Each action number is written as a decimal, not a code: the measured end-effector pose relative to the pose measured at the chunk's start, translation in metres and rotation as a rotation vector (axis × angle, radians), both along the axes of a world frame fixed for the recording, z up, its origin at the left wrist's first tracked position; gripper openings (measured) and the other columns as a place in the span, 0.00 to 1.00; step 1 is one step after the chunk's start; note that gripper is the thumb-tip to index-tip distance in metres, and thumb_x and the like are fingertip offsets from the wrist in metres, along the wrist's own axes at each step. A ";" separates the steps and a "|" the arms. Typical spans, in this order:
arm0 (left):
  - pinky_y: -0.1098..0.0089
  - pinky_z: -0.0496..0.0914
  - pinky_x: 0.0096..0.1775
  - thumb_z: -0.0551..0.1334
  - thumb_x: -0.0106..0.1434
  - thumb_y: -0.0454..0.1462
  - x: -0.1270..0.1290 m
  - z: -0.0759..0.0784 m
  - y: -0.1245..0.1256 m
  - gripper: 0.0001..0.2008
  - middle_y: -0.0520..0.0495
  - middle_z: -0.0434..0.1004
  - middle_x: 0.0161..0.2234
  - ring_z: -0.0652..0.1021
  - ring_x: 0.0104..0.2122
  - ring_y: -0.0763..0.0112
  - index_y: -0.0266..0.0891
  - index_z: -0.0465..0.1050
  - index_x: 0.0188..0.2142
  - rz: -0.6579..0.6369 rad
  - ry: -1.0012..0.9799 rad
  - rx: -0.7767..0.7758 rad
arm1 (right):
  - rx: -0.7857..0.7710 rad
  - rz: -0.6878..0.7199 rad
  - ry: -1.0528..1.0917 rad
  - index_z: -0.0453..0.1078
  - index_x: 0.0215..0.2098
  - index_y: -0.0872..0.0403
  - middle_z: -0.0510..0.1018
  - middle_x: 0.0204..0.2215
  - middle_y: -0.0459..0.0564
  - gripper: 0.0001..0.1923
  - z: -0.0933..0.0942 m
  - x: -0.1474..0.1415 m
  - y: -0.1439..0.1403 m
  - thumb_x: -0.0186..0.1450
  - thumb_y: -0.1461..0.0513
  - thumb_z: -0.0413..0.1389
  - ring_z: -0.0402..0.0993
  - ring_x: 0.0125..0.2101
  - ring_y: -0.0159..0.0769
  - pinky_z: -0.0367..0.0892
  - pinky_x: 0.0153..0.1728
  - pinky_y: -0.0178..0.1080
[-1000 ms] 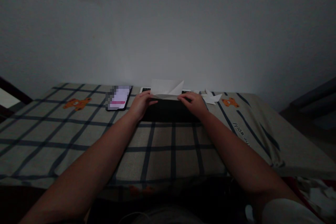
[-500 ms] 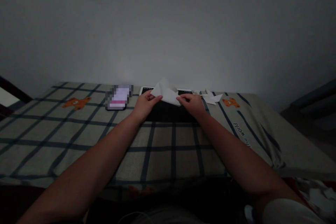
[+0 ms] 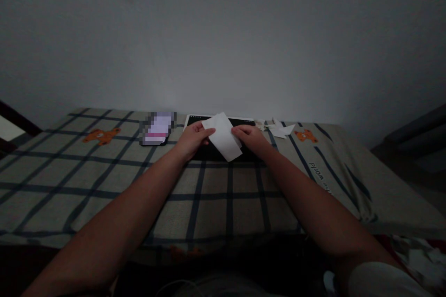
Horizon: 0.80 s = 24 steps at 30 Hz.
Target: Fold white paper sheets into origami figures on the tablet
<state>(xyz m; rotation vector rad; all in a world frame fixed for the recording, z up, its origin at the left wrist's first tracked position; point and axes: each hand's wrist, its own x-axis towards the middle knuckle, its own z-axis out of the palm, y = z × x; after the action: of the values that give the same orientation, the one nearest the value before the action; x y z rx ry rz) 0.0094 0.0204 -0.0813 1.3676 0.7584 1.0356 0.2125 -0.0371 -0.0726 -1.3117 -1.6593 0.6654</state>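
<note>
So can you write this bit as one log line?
left hand: holds white paper | right hand: holds paper | under: black pad | phone left

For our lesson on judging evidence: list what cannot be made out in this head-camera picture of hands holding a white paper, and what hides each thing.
- Phone screen: blurred out, content unreadable.
- Dark board: middle hidden by the paper and both hands.
- Left hand and right hand: the grip behind the sheet is hidden.
- Folded paper pieces: too small and dim to tell their shape.
- Lettering on the cloth: too dim to read.
</note>
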 end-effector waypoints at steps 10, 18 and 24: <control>0.71 0.70 0.34 0.65 0.53 0.42 0.002 0.003 -0.007 0.17 0.44 0.77 0.39 0.75 0.34 0.70 0.36 0.73 0.42 -0.105 -0.044 -0.074 | -0.157 0.013 0.276 0.72 0.34 0.58 0.77 0.30 0.52 0.20 -0.008 -0.015 -0.002 0.52 0.50 0.60 0.70 0.28 0.34 0.63 0.28 0.36; 0.69 0.70 0.35 0.68 0.50 0.42 0.003 -0.003 -0.007 0.16 0.45 0.77 0.31 0.75 0.30 0.71 0.34 0.74 0.35 -0.143 0.046 -0.103 | -0.191 0.003 0.286 0.74 0.32 0.58 0.77 0.27 0.50 0.19 -0.009 -0.012 -0.001 0.52 0.51 0.60 0.69 0.26 0.33 0.63 0.28 0.37; 0.69 0.71 0.32 0.70 0.47 0.41 0.002 -0.003 -0.005 0.14 0.45 0.77 0.30 0.75 0.28 0.71 0.35 0.74 0.31 -0.076 0.067 -0.107 | -0.199 -0.012 0.277 0.73 0.31 0.57 0.74 0.23 0.46 0.18 -0.012 -0.010 0.001 0.53 0.50 0.58 0.65 0.22 0.30 0.61 0.25 0.35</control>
<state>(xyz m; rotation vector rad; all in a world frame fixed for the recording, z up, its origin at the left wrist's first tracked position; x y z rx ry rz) 0.0112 0.0156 -0.0845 1.3346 0.7944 0.8815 0.2027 -0.0362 -0.0843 -1.2996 -1.3879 0.9784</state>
